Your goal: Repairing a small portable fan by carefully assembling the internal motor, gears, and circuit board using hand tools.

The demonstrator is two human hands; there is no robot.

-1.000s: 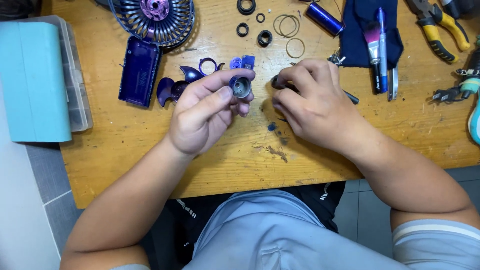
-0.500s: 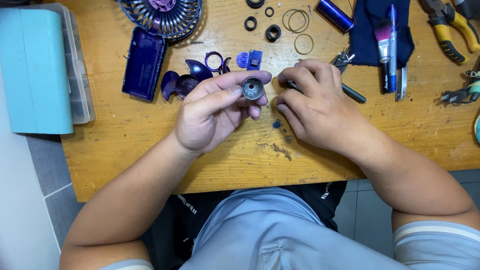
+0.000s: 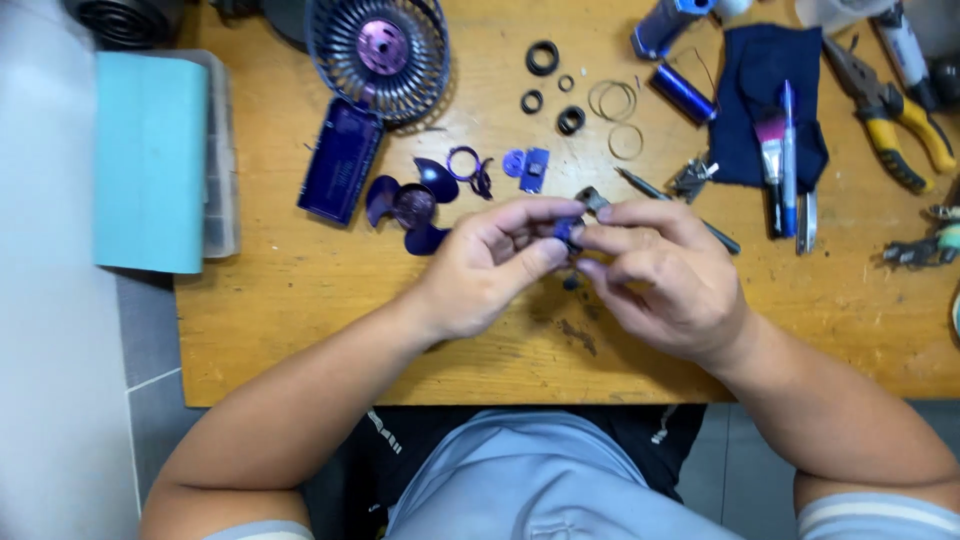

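Hands: left hand (image 3: 490,262) and right hand (image 3: 660,275) meet fingertip to fingertip above the wooden table (image 3: 300,330), just below the loose fan blade (image 3: 412,205).
Held part: small blue part (image 3: 566,233), pinched between the two hands; mostly hidden by fingers, exact shape cannot be told.
Left grip: thumb and forefinger clenched on the small blue part from its left side.
Right grip: fingertips closed on the same part from the right; a small grey metal piece (image 3: 592,199) shows just above the knuckles, whether held or lying on the table cannot be told.
Left of the fan blade: flat blue housing panel (image 3: 342,160), and beyond it a teal box (image 3: 150,160) at the table edge.
Above the fan blade: round fan grille (image 3: 378,55) with a purple hub.
Right of the fan blade: blue ring piece (image 3: 466,165), black rings (image 3: 543,58), thin wire rings (image 3: 612,100), dark cloth (image 3: 765,100) with a brush (image 3: 772,150) on it.
Far right of the fan blade: yellow-handled pliers (image 3: 895,105).
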